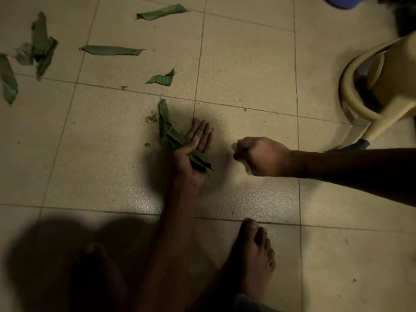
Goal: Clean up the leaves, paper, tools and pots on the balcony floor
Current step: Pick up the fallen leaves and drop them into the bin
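My left hand [195, 152] lies palm up just above the tiled floor, fingers straight. Its thumb pins a bundle of green leaves [165, 122] across the palm, and the bundle sticks out on both sides. My right hand [258, 156] hovers to the right of it as a closed fist, knuckles up, a short gap between the two. Something pale shows at the fist's edge; I cannot tell what it is. Loose leaves lie farther away: a torn piece [162, 79], a long leaf [111, 50], another long leaf [162, 11], and a clump [40, 47] at the far left.
A cream plastic chair [382, 86] stands at the right, one leg close to my right forearm. A blue object [342, 1] peeks in at the top edge. Small crumbs [152, 118] lie beside the bundle. My bare feet [254, 255] are at the bottom.
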